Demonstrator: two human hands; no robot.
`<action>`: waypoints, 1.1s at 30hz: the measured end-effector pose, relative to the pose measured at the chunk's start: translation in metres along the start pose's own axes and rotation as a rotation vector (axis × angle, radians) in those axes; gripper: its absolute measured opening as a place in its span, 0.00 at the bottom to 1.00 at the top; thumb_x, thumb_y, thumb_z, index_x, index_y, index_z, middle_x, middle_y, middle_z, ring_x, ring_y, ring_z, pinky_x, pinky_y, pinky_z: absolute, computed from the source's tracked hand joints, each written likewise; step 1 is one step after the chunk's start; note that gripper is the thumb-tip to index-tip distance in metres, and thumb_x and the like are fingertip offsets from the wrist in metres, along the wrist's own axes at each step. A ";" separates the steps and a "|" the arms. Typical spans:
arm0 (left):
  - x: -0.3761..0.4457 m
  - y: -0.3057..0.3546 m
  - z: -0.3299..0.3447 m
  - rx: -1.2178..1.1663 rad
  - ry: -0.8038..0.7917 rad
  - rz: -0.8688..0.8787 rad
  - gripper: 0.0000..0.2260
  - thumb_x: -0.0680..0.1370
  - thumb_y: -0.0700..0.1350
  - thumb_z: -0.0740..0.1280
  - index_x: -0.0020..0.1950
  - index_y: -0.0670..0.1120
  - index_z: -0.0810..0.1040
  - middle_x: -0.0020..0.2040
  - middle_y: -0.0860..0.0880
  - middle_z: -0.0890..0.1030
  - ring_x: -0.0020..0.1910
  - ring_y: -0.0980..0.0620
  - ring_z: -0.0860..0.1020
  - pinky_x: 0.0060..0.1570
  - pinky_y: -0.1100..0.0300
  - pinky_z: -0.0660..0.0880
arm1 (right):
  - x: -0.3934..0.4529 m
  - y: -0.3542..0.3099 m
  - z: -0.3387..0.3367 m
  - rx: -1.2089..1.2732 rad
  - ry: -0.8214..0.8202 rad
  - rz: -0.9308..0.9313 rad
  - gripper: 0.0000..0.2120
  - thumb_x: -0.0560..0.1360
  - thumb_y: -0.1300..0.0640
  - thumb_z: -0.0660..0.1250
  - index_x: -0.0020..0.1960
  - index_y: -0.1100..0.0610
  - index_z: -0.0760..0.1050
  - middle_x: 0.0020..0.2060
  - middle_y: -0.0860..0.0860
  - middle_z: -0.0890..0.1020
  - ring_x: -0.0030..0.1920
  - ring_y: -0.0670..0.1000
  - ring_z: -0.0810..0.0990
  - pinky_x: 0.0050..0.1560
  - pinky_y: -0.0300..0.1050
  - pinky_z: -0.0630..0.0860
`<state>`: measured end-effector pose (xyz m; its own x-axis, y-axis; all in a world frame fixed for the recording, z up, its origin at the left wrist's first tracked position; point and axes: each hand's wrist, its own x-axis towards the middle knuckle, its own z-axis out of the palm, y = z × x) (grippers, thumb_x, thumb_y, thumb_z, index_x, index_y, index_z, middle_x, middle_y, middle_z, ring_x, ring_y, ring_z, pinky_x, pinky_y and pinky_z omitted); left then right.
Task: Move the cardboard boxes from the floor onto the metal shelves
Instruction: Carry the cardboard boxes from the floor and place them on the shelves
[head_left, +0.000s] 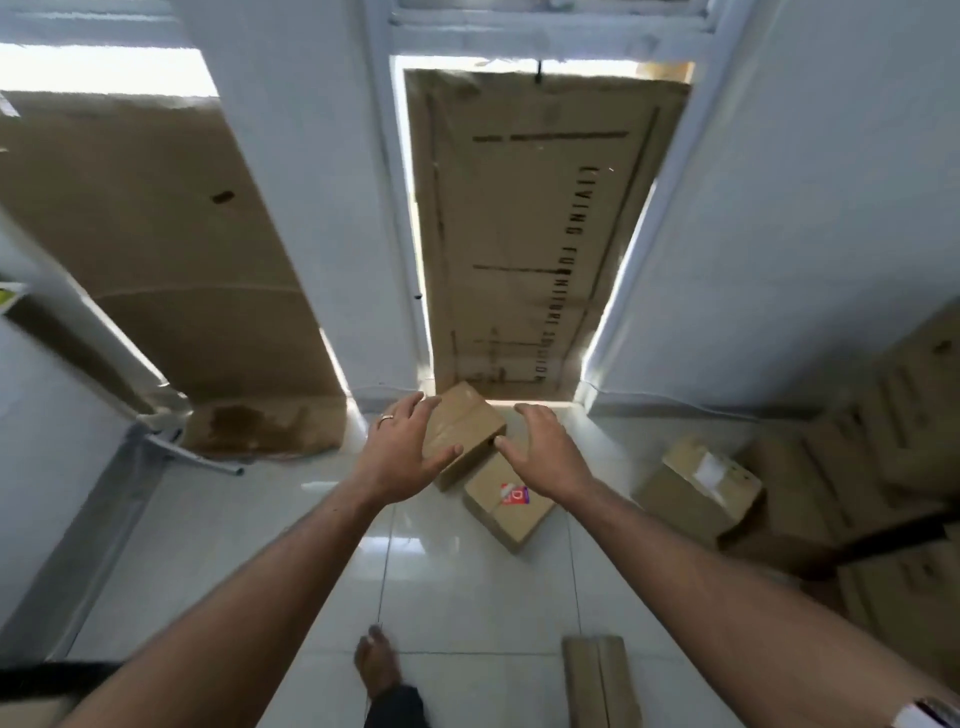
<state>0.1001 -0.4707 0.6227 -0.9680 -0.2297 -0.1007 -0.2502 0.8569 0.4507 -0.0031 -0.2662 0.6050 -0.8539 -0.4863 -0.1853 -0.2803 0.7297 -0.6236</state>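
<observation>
- three small cardboard boxes sitting loose on the floor tiles: a plain one (464, 432), one with a red sticker (506, 501), and one with a white label (698, 480) off to the right
- two hands reaching out over them, left hand (402, 449) and right hand (548, 451)
- one ring (387, 419) showing on the left
- two big flat cardboard sheets leaning upright, a printed one (530, 234) and a plain one (156, 249)
- one bare foot (378, 670) showing
- one long flat carton (600, 680) lying near it
- stack of boxes on the right is too blurry for counting
</observation>
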 end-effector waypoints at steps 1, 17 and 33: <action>0.012 -0.001 0.005 -0.007 -0.044 0.015 0.36 0.78 0.65 0.66 0.81 0.50 0.61 0.81 0.46 0.62 0.78 0.43 0.63 0.75 0.41 0.63 | 0.002 0.008 0.003 0.015 0.010 0.042 0.30 0.79 0.43 0.68 0.77 0.53 0.66 0.73 0.52 0.71 0.72 0.54 0.71 0.70 0.51 0.70; 0.164 -0.057 0.073 0.027 -0.477 0.303 0.38 0.78 0.63 0.68 0.82 0.52 0.56 0.82 0.47 0.57 0.77 0.41 0.62 0.75 0.42 0.62 | 0.042 0.049 0.071 0.196 0.230 0.544 0.32 0.79 0.43 0.69 0.78 0.55 0.65 0.74 0.55 0.69 0.71 0.58 0.71 0.69 0.53 0.71; 0.198 -0.122 0.233 0.055 -0.525 0.288 0.40 0.75 0.69 0.67 0.81 0.55 0.55 0.83 0.45 0.55 0.78 0.37 0.62 0.70 0.37 0.67 | 0.079 0.154 0.198 0.200 0.198 0.664 0.35 0.79 0.40 0.69 0.80 0.52 0.61 0.76 0.54 0.66 0.72 0.58 0.69 0.67 0.53 0.72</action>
<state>-0.0655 -0.5130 0.3409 -0.8726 0.2622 -0.4121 0.0370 0.8768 0.4795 -0.0268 -0.2880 0.3438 -0.8849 0.1396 -0.4445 0.3954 0.7296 -0.5580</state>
